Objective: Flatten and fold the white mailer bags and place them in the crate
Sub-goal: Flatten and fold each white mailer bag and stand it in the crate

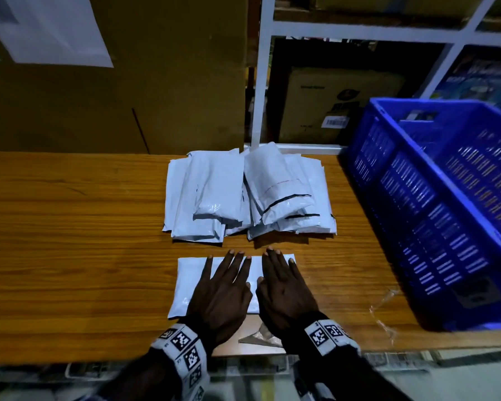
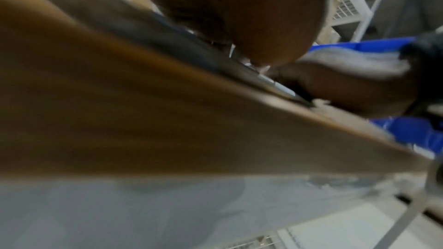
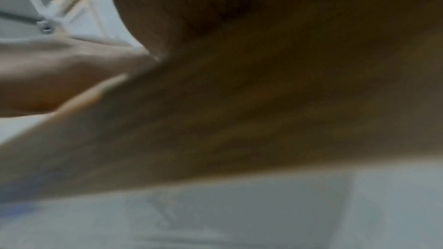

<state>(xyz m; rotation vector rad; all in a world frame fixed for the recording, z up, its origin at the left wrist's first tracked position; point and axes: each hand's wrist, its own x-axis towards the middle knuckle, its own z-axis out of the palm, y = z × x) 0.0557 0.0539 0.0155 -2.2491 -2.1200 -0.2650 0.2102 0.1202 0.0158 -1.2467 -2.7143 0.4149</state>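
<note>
Your left hand (image 1: 219, 296) and right hand (image 1: 284, 290) press spread flat on one mailer bag (image 1: 190, 280); the pile (image 1: 243, 195) waits; no bags visible in the crate (image 1: 434, 198).

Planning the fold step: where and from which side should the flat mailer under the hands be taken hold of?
Probably the left short edge of the mailer. It lies flat on the table, long side across, and that end sticks out uncovered beside the left hand, which presses flat alongside the right hand. Come from the left and pinch the edge; a top grip finds nothing to close on.
</note>
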